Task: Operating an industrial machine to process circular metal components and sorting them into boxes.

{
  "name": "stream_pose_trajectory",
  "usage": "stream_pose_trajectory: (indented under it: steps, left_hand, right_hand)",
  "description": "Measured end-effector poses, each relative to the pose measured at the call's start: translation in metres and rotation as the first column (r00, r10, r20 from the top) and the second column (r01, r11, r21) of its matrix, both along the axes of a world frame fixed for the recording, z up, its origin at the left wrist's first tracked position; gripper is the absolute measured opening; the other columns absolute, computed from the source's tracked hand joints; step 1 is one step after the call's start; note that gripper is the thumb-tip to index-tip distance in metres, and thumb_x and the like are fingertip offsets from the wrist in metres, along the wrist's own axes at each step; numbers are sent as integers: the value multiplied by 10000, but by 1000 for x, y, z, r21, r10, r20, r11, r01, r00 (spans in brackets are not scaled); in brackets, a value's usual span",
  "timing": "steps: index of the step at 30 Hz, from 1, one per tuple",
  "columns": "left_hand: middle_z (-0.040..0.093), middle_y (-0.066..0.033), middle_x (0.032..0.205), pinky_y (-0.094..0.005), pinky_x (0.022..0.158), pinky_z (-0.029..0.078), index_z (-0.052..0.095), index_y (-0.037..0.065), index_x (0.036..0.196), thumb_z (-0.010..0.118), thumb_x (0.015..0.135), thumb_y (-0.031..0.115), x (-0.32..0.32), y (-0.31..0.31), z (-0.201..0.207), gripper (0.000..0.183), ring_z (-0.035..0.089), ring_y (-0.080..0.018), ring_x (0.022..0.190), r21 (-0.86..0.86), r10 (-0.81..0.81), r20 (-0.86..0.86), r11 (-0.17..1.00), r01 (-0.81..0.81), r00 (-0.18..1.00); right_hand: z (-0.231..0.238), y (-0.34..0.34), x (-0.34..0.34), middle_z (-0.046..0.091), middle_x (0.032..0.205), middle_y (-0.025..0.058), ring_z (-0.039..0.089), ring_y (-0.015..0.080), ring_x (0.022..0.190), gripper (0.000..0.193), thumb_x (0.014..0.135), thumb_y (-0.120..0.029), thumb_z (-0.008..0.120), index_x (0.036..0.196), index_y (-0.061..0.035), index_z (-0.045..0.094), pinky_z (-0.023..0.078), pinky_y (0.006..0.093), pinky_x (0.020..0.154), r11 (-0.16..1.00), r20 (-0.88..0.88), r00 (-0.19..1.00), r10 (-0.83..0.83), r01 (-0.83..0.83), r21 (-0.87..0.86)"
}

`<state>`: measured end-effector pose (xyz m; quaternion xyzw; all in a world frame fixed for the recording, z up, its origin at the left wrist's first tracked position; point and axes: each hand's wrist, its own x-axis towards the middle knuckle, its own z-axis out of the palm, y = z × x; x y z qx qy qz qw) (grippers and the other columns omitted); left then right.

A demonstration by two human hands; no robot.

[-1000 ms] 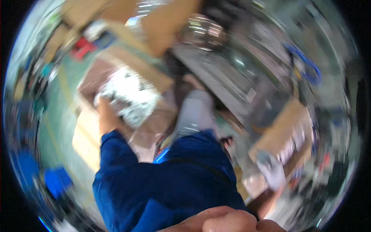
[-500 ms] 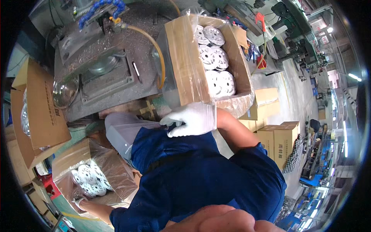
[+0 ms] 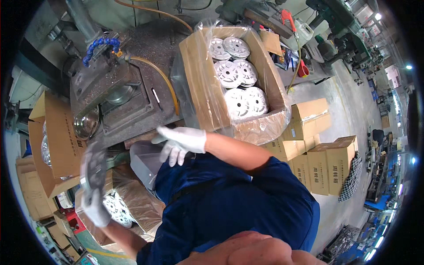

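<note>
My left hand point(image 3: 96, 209), in a white glove, is closed on the lower edge of a slotted metal disc point(image 3: 93, 167). The disc is tilted and smeared by motion, so its holes are hard to make out. Below it stands a plastic-lined carton point(image 3: 145, 201) with more white slotted discs point(image 3: 117, 208) in it. My right hand point(image 3: 182, 142), gloved too, hovers empty over my lap at the bench's front edge, its fingers spread. A shiny metal bowl-shaped part point(image 3: 87, 123) rests at the bench's left edge, beside the press die point(image 3: 126, 115).
On the bench, a lined carton point(image 3: 205, 84) holds stacks of slotted discs point(image 3: 238, 104). A blue segmented hose point(image 3: 99, 46) and a yellow tube point(image 3: 165, 79) hang over the die. An open carton point(image 3: 66, 145) with shiny parts stands left. Closed cartons point(image 3: 318, 170) are stacked right.
My left hand has risen out of the lower carton with a disc in it. The right hand has shifted left and its fingers have spread. The view has tilted slightly.
</note>
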<state>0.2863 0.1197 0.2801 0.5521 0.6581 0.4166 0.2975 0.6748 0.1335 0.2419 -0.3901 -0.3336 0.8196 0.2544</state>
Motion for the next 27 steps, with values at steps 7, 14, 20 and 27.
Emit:
stream_pose_trajectory:
  steps: [7, 14, 20, 27]
  left_hand:
    - [631, -144, 1014, -419, 818, 519, 709, 92, 1059, 775, 679, 147, 149, 43, 7, 389, 623, -310, 924, 310, -566, -600, 488, 816, 566]
    - [573, -115, 1098, -326, 904, 499, 271, 11, 1481, 657, 909, 250, 174, 50, -25, 731, 584, -169, 994, -83, -428, 582, 814, 574, 691]
    - [600, -109, 1212, -271, 888, 502, 468, -46, 1323, 639, 909, 128, 199, 45, -33, 481, 601, -140, 1057, -66, -161, 870, 898, 435, 465]
    - [670, -84, 1090, -262, 869, 505, 573, -47, 1193, 641, 898, 61, 171, 61, -28, 322, 630, -112, 959, -16, -153, 845, 951, 310, 513]
  right_hand:
    - [-4, -5, 14, 670, 968, 116, 670, 203, 838, 237, 935, -171, 587, 1114, -18, 608, 570, 331, 710, 799, -339, 725, -600, 515, -311]
    - [2, -2, 23, 601, 1226, 154, 606, 250, 1103, 386, 953, -101, 533, 1310, 31, 472, 507, 388, 954, 563, -302, 531, -792, 826, -26]
    - [-11, 12, -5, 599, 1238, 123, 585, 231, 1134, 352, 952, -84, 552, 1288, 11, 511, 475, 382, 991, 720, -277, 700, -658, 693, 40]
    - [-3, 31, -3, 625, 1125, 112, 615, 147, 921, 602, 994, -444, 454, 1311, 67, 450, 502, 265, 743, 874, -49, 912, -408, 405, 268]
